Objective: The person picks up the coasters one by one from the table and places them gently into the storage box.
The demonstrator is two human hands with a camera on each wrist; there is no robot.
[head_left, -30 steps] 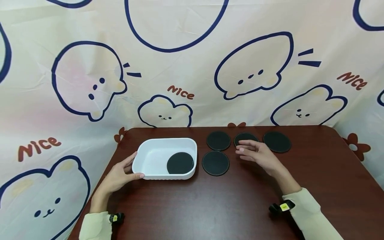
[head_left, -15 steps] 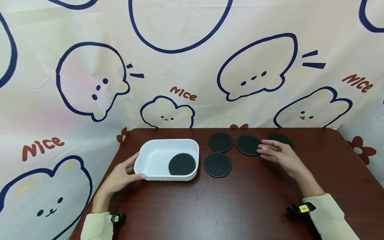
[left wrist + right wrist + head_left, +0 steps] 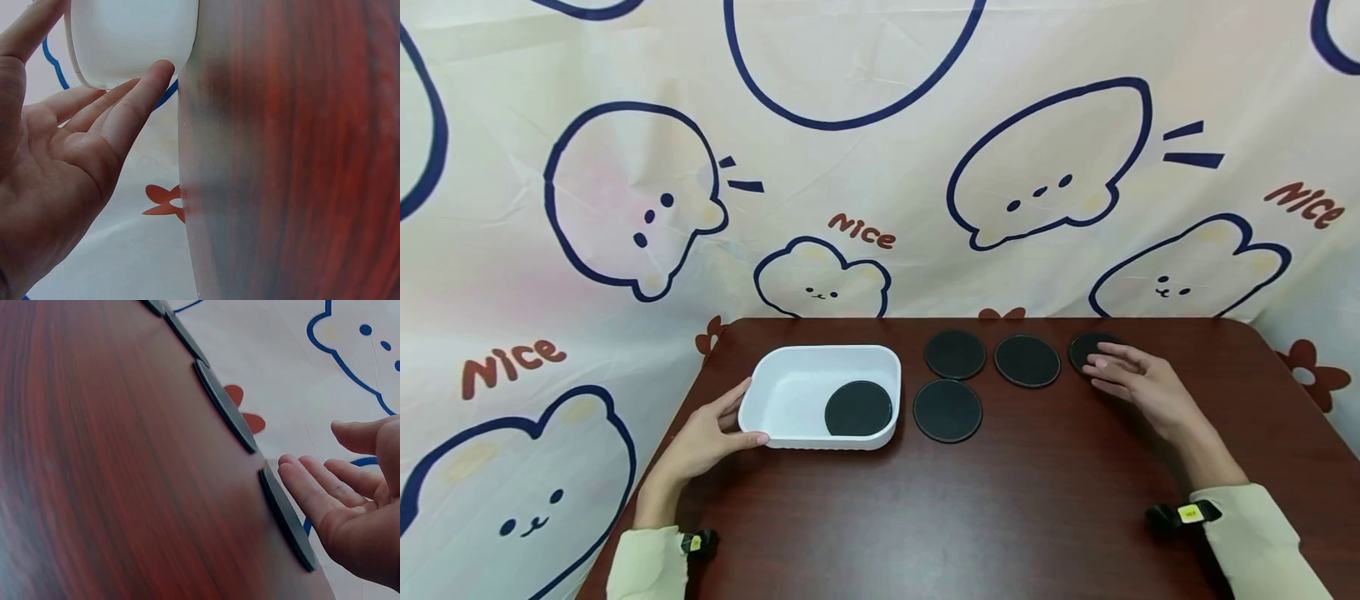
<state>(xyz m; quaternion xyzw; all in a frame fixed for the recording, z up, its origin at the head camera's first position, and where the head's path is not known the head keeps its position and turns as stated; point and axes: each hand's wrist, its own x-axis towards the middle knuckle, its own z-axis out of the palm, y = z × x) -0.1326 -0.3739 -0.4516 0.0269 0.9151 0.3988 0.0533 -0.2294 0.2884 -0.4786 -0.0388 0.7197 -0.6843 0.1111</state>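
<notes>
My left hand (image 3: 703, 437) holds the left end of a white rectangular tray (image 3: 790, 404), thumb at its near corner and fingers along its side. Inside the tray, toward its right, lies a flat round black coaster (image 3: 858, 409). At the far right, my right hand (image 3: 1150, 396) hovers over another black coaster (image 3: 1081, 352), covering part of it in the head view. Seen from the right wrist, that coaster (image 3: 287, 519) lies flat on the tabletop, and the relaxed fingers (image 3: 306, 487) reach out above it, holding nothing.
Right of the tray lie more black coasters: one at the back (image 3: 955, 354), one nearer (image 3: 947, 410) and one farther right (image 3: 1027, 361). The dark brown table (image 3: 925, 517) ends at the back against a printed cloth (image 3: 917, 275).
My right hand has moved right, from over the middle back coaster to the rightmost one. The left hand keeps its hold on the tray. The view has shifted slightly.
</notes>
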